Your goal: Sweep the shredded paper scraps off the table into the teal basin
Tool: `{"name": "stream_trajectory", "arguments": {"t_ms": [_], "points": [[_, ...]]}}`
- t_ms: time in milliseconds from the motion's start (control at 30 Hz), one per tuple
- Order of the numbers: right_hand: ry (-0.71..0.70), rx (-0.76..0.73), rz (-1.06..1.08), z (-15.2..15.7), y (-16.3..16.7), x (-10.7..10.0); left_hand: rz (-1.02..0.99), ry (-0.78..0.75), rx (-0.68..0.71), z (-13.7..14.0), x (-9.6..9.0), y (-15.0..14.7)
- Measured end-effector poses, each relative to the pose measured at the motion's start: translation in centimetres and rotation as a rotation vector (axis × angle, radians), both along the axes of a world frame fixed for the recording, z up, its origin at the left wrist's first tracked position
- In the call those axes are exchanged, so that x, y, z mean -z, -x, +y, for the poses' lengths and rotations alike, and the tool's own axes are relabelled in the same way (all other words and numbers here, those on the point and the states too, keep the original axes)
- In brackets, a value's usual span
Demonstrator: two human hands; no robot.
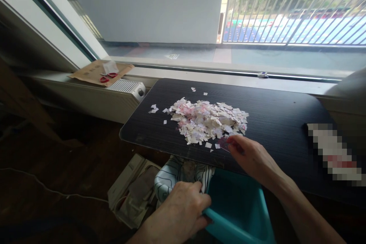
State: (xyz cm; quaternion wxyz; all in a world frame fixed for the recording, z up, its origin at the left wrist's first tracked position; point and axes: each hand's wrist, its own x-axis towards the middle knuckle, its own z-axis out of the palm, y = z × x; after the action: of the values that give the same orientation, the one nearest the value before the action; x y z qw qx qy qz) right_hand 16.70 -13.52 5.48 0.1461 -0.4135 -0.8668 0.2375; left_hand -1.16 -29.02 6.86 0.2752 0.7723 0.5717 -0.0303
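A heap of small cut paper pieces (211, 120), mostly white with some pink, lies on a black tabletop (274, 122). At its near right edge, my right hand (251, 156) pinches a thin, see-through, dark pinkish sheet (223, 144), its lower edge against the tabletop. Several loose scraps lie around the sheet and left of the heap. Below the table's front edge, my left hand (183, 207) is closed on the rim of a teal plastic bin (240, 217). The bin's opening sits partly under the table edge, and the visible inside is dark.
Red-handled scissors (108, 77) rest on a brown paper envelope (94, 71) on the sill. A blurred-out item (334, 152) lies at the table's right. Striped cloth (168, 177) shows under the front edge, beside an open box (134, 194). A cable (57, 193) crosses the floor.
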Motion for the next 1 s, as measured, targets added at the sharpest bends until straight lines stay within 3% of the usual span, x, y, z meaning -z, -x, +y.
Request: {"name": "stream_trajectory", "arguments": {"t_ms": [633, 1000], "points": [[0.047, 0.043, 0.006, 1.4, -0.2, 0.1, -0.001, 0.045, 0.015, 0.2, -0.4, -0.3], [0.06, 0.077, -0.012, 1.7, -0.4, 0.2, -0.009, -0.008, -0.002, -0.1, 0.2, -0.4]]}}
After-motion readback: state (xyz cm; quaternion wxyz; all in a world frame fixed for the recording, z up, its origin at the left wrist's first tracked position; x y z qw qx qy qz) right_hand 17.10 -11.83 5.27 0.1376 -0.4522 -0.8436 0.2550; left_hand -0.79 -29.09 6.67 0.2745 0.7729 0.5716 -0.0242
